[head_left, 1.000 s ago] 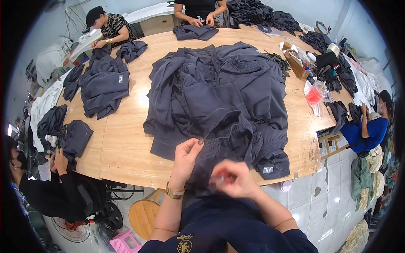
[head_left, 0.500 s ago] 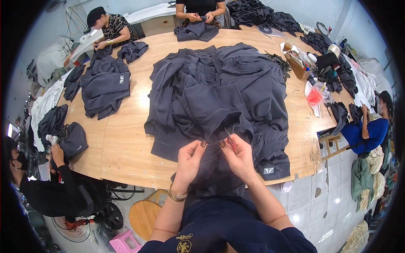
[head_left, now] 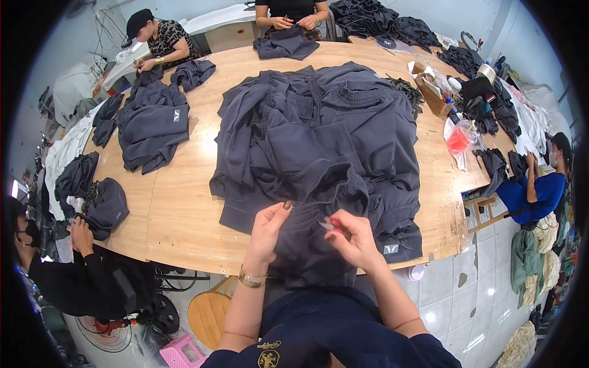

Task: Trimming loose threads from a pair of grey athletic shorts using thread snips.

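Note:
A dark grey garment with a gathered elastic waistband [head_left: 311, 214] lies before me at the table's front edge, its waist opening facing away. My left hand [head_left: 265, 230] is closed, thumb and fingers pinching at the left end of the waistband. In my right hand [head_left: 356, 241] is a small pair of thread snips [head_left: 329, 225] with red on the handle, fingers curled round it. The blades point left, over the cloth just below the waistband. Beneath and beyond spreads a large heap of similar dark garments [head_left: 307, 110].
The wooden table [head_left: 178, 214] carries more dark garments [head_left: 153, 122] at the left. At the right stand a box of small items [head_left: 432, 92] and a bagged red drink [head_left: 458, 141]. Several people work around the table. A round wooden stool [head_left: 208, 319] stands below its front edge.
My right hand has drawn back from the waist opening, turning the snips leftward. My left hand has shifted slightly left, so the hands are farther apart. The person at left has moved their hands down.

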`<state>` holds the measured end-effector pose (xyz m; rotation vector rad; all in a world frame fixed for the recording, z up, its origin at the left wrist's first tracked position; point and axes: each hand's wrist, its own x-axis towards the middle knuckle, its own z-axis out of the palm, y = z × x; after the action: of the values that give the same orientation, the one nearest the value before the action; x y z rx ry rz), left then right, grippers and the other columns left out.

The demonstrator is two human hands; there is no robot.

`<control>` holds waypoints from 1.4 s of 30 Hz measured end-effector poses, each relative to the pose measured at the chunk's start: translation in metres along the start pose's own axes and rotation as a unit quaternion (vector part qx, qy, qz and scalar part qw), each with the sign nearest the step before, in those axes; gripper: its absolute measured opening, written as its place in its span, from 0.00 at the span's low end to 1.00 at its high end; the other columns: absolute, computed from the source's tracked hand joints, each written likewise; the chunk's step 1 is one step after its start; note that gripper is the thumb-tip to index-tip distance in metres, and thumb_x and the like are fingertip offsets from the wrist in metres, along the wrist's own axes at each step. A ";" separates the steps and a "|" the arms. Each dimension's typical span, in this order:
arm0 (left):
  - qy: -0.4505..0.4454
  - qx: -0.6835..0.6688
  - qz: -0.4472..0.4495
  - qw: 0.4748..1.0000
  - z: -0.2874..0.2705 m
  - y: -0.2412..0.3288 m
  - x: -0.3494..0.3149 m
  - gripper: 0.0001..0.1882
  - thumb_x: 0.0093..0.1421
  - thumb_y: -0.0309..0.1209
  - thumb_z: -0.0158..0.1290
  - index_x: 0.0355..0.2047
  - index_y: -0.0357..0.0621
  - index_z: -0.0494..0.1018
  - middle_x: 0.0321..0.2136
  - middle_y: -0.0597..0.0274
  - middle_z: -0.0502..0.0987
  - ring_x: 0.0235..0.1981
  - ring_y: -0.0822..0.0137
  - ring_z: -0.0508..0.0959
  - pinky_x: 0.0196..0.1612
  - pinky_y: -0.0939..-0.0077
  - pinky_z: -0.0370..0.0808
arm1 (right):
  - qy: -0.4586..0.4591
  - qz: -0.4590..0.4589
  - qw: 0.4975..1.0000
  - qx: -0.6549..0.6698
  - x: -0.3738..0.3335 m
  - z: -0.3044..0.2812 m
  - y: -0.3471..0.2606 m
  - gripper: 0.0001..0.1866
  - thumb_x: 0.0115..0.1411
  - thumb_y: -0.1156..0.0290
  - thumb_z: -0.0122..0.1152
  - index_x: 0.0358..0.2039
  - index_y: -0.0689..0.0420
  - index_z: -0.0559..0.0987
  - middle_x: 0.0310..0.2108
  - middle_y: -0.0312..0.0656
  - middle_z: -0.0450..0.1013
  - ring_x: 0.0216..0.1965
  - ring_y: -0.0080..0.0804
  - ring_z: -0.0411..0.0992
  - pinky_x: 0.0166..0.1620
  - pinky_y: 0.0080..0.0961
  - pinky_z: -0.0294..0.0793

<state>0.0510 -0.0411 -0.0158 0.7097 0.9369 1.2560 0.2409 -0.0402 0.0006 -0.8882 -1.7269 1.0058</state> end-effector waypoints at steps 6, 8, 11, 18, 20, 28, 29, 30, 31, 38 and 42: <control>-0.004 -0.021 -0.028 0.999 -0.003 -0.003 0.000 0.11 0.65 0.30 0.48 0.29 0.37 0.74 0.23 0.79 0.70 0.24 0.87 0.63 0.27 0.90 0.60 | 0.009 -0.082 0.968 -0.235 0.006 0.000 0.012 0.17 0.50 0.59 0.67 0.21 0.57 0.71 0.15 0.40 0.68 0.14 0.38 0.66 0.20 0.27 0.64; 0.000 0.008 0.001 1.000 -0.003 -0.004 -0.001 0.11 0.65 0.30 0.48 0.28 0.37 0.74 0.23 0.79 0.70 0.23 0.87 0.62 0.27 0.90 0.59 | 0.018 -0.098 0.956 -0.278 0.007 0.001 0.010 0.18 0.50 0.56 0.67 0.20 0.55 0.71 0.16 0.38 0.68 0.15 0.37 0.68 0.20 0.28 0.65; -0.016 0.068 0.051 0.996 0.000 0.000 -0.004 0.12 0.65 0.29 0.48 0.24 0.38 0.72 0.22 0.80 0.67 0.23 0.87 0.60 0.26 0.89 0.57 | 0.022 -0.115 0.939 -0.325 0.008 0.001 0.007 0.18 0.50 0.54 0.66 0.20 0.54 0.71 0.16 0.37 0.68 0.15 0.36 0.68 0.19 0.27 0.64; 0.000 0.139 0.080 0.987 0.006 0.005 -0.008 0.15 0.65 0.29 0.48 0.20 0.38 0.69 0.19 0.80 0.63 0.23 0.87 0.57 0.24 0.87 0.54 | 0.022 -0.130 0.925 -0.356 0.009 0.000 0.005 0.19 0.50 0.52 0.66 0.20 0.53 0.71 0.15 0.35 0.68 0.14 0.34 0.67 0.19 0.26 0.63; -0.001 0.135 0.082 0.987 0.005 0.004 -0.008 0.15 0.64 0.29 0.48 0.20 0.38 0.68 0.19 0.80 0.63 0.23 0.86 0.57 0.24 0.87 0.54 | 0.026 -0.149 0.924 -0.351 0.010 0.000 0.007 0.19 0.49 0.52 0.66 0.19 0.52 0.71 0.15 0.35 0.67 0.14 0.33 0.67 0.19 0.26 0.62; -0.011 0.157 0.088 0.984 0.004 0.004 -0.008 0.14 0.65 0.29 0.48 0.21 0.38 0.69 0.20 0.80 0.64 0.24 0.86 0.58 0.25 0.87 0.56 | 0.019 -0.168 0.913 -0.371 0.012 -0.001 0.007 0.19 0.48 0.52 0.67 0.19 0.52 0.71 0.14 0.34 0.66 0.14 0.32 0.66 0.19 0.25 0.61; -0.011 0.157 0.088 0.984 0.004 0.004 -0.008 0.14 0.65 0.29 0.48 0.21 0.38 0.69 0.20 0.80 0.64 0.24 0.86 0.58 0.25 0.87 0.56 | 0.016 -0.171 0.911 -0.375 0.012 -0.002 0.008 0.19 0.47 0.53 0.67 0.20 0.53 0.71 0.15 0.35 0.67 0.14 0.33 0.66 0.19 0.25 0.61; -0.009 0.146 0.081 0.986 0.005 0.004 -0.008 0.14 0.65 0.29 0.48 0.22 0.38 0.70 0.20 0.80 0.64 0.24 0.86 0.58 0.25 0.88 0.56 | 0.016 -0.171 0.911 -0.375 0.012 -0.001 0.009 0.19 0.47 0.53 0.67 0.20 0.53 0.71 0.15 0.35 0.67 0.14 0.33 0.66 0.19 0.25 0.61; -0.008 0.134 0.073 0.988 0.005 0.004 -0.008 0.14 0.65 0.29 0.48 0.22 0.38 0.70 0.20 0.80 0.65 0.24 0.87 0.58 0.25 0.88 0.56 | 0.036 -0.147 0.943 -0.297 0.011 0.000 0.013 0.17 0.49 0.56 0.68 0.21 0.54 0.72 0.15 0.35 0.67 0.14 0.28 0.64 0.19 0.23 0.60; -0.006 0.072 0.050 0.996 0.003 -0.003 -0.005 0.13 0.65 0.29 0.47 0.23 0.37 0.72 0.21 0.80 0.66 0.24 0.87 0.59 0.26 0.89 0.56 | 0.093 0.131 0.979 0.127 0.010 0.010 0.004 0.09 0.53 0.75 0.65 0.33 0.62 0.75 0.20 0.33 0.65 0.20 0.13 0.54 0.22 0.14 0.57; -0.017 0.115 0.071 0.991 0.006 -0.002 -0.006 0.12 0.65 0.29 0.48 0.25 0.38 0.72 0.22 0.80 0.66 0.24 0.88 0.59 0.26 0.90 0.56 | 0.078 0.011 0.995 0.059 0.016 0.023 0.012 0.12 0.54 0.76 0.65 0.39 0.62 0.75 0.26 0.32 0.73 0.23 0.13 0.65 0.28 0.13 0.65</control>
<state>0.0566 -0.0469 -0.0133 0.9907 1.0266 1.2673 0.2161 -0.0271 -0.0102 -0.8870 -1.5149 1.0152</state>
